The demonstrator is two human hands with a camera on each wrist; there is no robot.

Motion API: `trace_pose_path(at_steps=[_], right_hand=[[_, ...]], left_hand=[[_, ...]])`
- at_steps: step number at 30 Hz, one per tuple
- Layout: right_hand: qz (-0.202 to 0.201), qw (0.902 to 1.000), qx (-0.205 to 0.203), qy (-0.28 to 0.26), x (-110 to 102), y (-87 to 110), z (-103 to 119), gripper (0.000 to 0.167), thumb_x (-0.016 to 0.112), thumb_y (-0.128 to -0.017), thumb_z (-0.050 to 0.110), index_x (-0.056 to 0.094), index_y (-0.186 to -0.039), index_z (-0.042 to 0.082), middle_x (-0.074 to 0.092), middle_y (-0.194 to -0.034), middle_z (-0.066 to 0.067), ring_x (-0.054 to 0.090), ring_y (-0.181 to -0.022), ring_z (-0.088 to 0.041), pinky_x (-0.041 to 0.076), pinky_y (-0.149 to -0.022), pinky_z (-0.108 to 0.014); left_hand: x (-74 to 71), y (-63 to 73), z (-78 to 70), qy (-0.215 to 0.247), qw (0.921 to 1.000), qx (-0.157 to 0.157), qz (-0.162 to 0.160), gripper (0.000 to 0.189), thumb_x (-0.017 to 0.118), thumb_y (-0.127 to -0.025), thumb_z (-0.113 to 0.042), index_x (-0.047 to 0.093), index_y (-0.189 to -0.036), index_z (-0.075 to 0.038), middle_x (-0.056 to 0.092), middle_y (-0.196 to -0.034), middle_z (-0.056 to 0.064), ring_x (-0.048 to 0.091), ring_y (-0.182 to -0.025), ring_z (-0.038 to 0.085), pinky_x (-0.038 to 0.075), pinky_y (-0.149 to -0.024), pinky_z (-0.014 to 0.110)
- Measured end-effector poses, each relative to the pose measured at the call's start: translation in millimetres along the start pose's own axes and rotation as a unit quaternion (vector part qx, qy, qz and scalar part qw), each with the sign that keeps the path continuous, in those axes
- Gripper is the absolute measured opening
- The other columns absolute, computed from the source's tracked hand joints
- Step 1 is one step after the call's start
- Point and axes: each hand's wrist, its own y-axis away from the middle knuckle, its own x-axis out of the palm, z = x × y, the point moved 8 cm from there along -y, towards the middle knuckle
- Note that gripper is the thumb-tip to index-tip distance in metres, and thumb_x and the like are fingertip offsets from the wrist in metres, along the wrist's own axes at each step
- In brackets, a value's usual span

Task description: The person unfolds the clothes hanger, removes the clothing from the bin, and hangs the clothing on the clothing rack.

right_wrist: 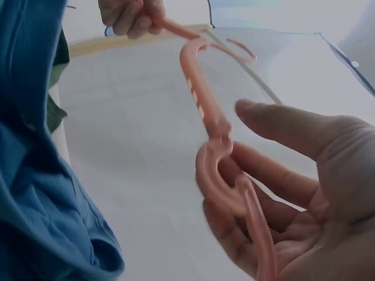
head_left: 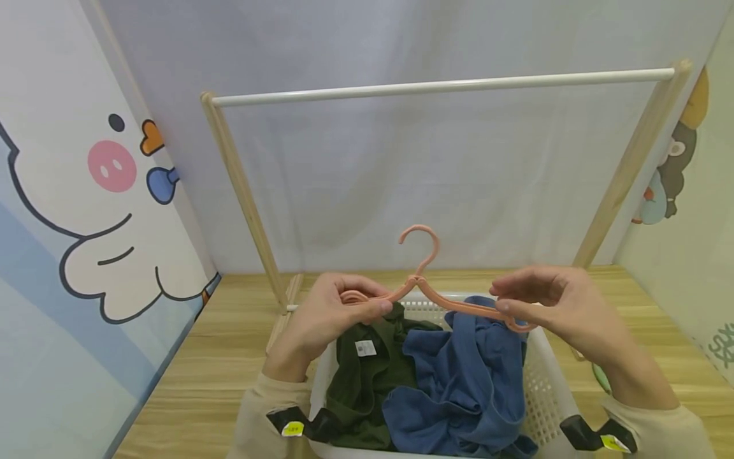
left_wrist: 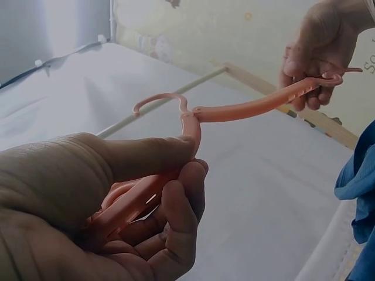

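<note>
A folding pink-orange clothes hanger [head_left: 459, 308] is held up above a white laundry basket [head_left: 547, 382], its hook upward. My left hand [head_left: 327, 319] grips one arm of it, thumb in front and fingers curled behind, as the left wrist view also shows. At the other arm's looped end is my right hand [head_left: 579, 312]. In the right wrist view its thumb stands apart from the hanger [right_wrist: 199, 88], and its loosely bent fingers lie behind the loop. Below the hanger in the basket lie a dark green garment [head_left: 367, 389] with a white label and a blue garment [head_left: 476, 389].
Behind the basket stands a clothes rack with wooden posts [head_left: 243, 191] and a white rail [head_left: 441, 86]. It stands on a wood-grain surface [head_left: 218, 344]. Walls with cartoon pictures rise on the left and right, and a pale cloth [head_left: 401, 172] hangs behind.
</note>
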Motion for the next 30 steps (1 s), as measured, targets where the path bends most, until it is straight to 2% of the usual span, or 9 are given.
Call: trace_pose_path(at_steps=[4,7,14,18,21,27,30], right_hand=[[0.047,0.9988,0.016,-0.004,2,-2.6,-10,0.026,0.081,-0.102,0.004,0.080,-0.127,-0.002,0.083,-0.112,-0.005,0.080,-0.093,-0.021,0.067,-0.080,-0.034],[0.063,0.9979,0.017,0.002,4,-3.6,-13,0.020,0.082,-0.101,0.004,0.083,-0.121,0.000,0.082,-0.108,-0.005,0.078,-0.091,-0.020,0.066,-0.080,-0.034],[0.063,0.9978,0.012,-0.017,4,-3.2,-14,0.014,0.082,-0.100,0.001,0.086,-0.114,0.000,0.081,-0.104,-0.005,0.078,-0.085,-0.022,0.067,-0.075,-0.038],[0.064,0.9976,0.013,-0.024,3,-2.3,-14,0.014,0.081,-0.101,0.001,0.086,-0.114,-0.001,0.080,-0.103,-0.005,0.078,-0.082,-0.025,0.067,-0.073,-0.038],[0.064,0.9978,0.008,-0.018,1,-1.2,-13,0.013,0.079,-0.102,0.001,0.085,-0.113,-0.001,0.081,-0.099,-0.006,0.077,-0.080,-0.027,0.066,-0.072,-0.038],[0.054,0.9984,0.012,0.015,-9,1.2,-15,0.013,0.078,-0.104,0.003,0.086,-0.113,0.004,0.082,-0.091,-0.008,0.074,-0.081,-0.028,0.063,-0.072,-0.037],[0.053,0.9982,0.019,0.021,-12,1.7,-16,0.013,0.079,-0.103,0.004,0.086,-0.114,0.003,0.082,-0.090,-0.010,0.074,-0.083,-0.027,0.062,-0.074,-0.036]], left_hand=[[-3.8,0.6,-1.3,-0.007,0.9999,0.007,-0.003,0.020,0.082,-0.101,-0.006,0.082,-0.118,0.004,0.081,-0.092,0.004,0.072,-0.081,0.017,0.059,-0.077,0.032],[-4.0,1.1,-3.5,-0.006,0.9999,0.012,-0.004,0.018,0.081,-0.101,-0.006,0.082,-0.118,0.003,0.080,-0.093,0.009,0.072,-0.079,0.016,0.058,-0.076,0.032],[-3.2,1.9,-3.6,-0.002,0.9999,0.011,0.003,0.019,0.081,-0.101,-0.005,0.082,-0.118,0.003,0.080,-0.092,0.008,0.072,-0.078,0.015,0.059,-0.075,0.033],[-5.0,2.8,-2.7,-0.008,0.9998,0.015,0.007,0.022,0.082,-0.101,-0.006,0.082,-0.122,0.001,0.083,-0.097,0.007,0.076,-0.086,0.018,0.061,-0.079,0.035],[-10.0,4.3,-3.1,-0.019,0.9995,0.027,-0.002,0.024,0.083,-0.100,-0.007,0.082,-0.123,-0.001,0.084,-0.102,0.004,0.077,-0.094,0.018,0.059,-0.082,0.033],[-23.1,9.2,-9.0,-0.054,0.9963,0.055,-0.037,0.019,0.084,-0.099,-0.007,0.085,-0.119,-0.005,0.082,-0.099,0.001,0.060,-0.076,0.013,0.048,-0.069,0.026],[-25.5,10.0,-11.7,-0.067,0.9952,0.060,-0.038,0.017,0.084,-0.100,-0.007,0.086,-0.117,-0.005,0.081,-0.102,0.003,0.063,-0.076,0.013,0.051,-0.069,0.026]])
